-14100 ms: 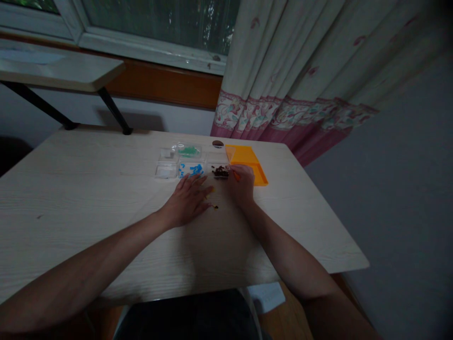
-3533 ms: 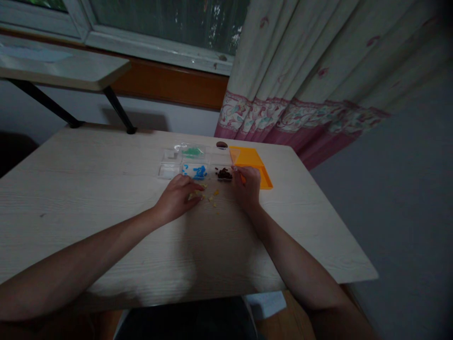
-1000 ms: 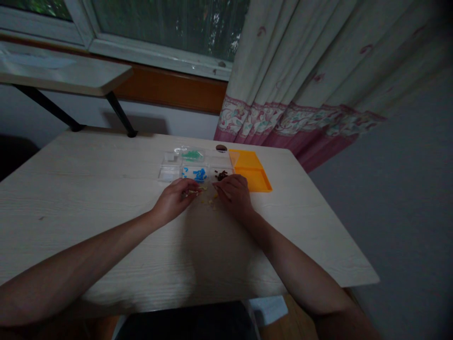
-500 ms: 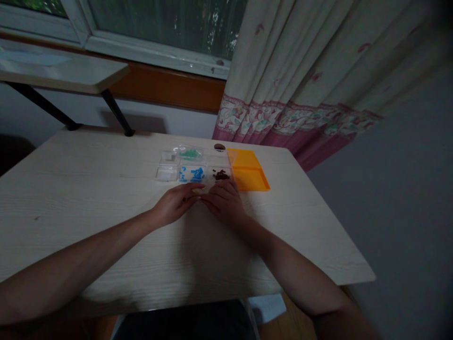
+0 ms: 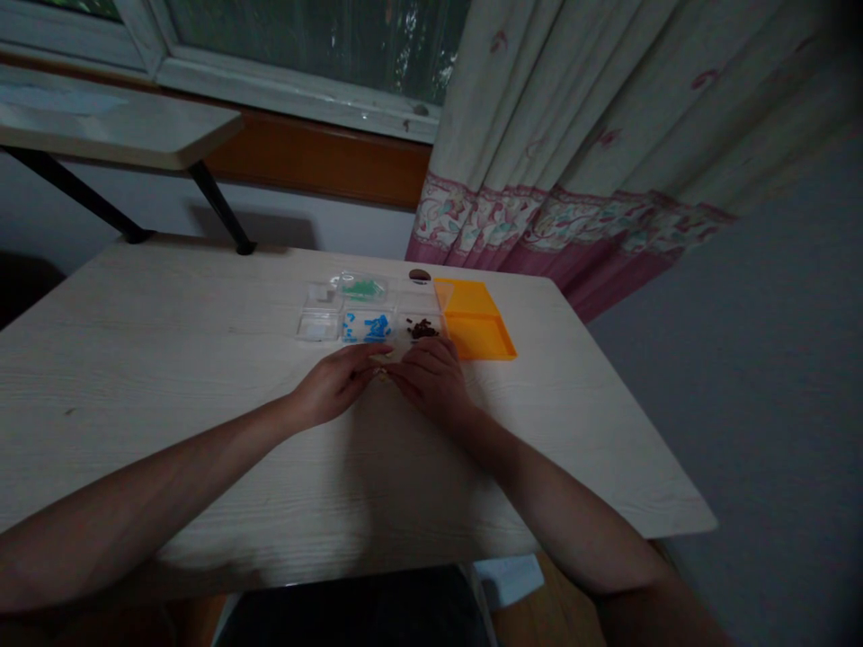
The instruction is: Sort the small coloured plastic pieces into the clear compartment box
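Observation:
My left hand (image 5: pixel 333 385) and my right hand (image 5: pixel 437 382) meet fingertip to fingertip above the table, just in front of the clear plastic boxes. Both are closed in a pinch around a tiny pale, yellowish piece (image 5: pixel 383 372), too small and dim for me to name. Beyond my left fingers, a clear box holds small blue pieces (image 5: pixel 376 326). Dark brown pieces (image 5: pixel 422 329) lie in another box just past my right fingers, which hide its near edge. Behind the blue ones sit green pieces (image 5: pixel 361 288) in a clear box.
An open orange case (image 5: pixel 482 337) lies right of the boxes. A clear box (image 5: pixel 319 326) stands at their left. At the back left is a raised shelf (image 5: pixel 182 144) on black legs. A curtain (image 5: pixel 512 135) hangs behind the wooden table (image 5: pixel 202 359).
My fingertips have shifted slightly around the tiny pale piece, which now shows between them. The view has tilted a little; the boxes and the orange case stay in place.

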A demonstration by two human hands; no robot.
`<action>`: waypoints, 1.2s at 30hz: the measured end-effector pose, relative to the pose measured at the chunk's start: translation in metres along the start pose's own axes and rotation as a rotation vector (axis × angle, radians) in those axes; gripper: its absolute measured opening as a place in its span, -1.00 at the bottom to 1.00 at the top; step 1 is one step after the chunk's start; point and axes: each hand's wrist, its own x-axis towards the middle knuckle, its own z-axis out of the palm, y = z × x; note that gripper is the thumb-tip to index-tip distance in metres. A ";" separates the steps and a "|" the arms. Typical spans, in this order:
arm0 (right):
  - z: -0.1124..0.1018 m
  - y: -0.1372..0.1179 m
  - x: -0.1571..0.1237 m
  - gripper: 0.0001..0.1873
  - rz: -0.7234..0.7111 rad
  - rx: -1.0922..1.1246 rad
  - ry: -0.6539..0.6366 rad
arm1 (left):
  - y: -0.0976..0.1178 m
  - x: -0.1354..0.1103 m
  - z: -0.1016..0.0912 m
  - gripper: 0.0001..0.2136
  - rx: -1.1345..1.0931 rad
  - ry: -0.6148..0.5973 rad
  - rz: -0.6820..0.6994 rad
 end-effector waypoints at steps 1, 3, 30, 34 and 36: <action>0.000 0.000 0.000 -0.85 0.000 0.005 0.007 | 0.000 0.000 0.000 -0.66 0.012 0.009 0.004; 0.000 0.001 0.001 -0.85 0.020 0.016 0.037 | 0.000 0.001 -0.001 -0.67 0.043 0.043 -0.004; -0.005 0.048 -0.002 -0.79 0.492 0.005 0.240 | -0.009 0.002 -0.002 -0.81 0.357 -0.061 -0.055; -0.012 0.064 -0.007 -0.75 0.604 -0.133 0.234 | -0.008 0.003 -0.001 -0.82 0.313 -0.058 -0.055; -0.015 0.069 -0.009 -0.72 0.672 -0.211 0.192 | -0.008 0.003 -0.001 -0.82 0.291 -0.053 -0.054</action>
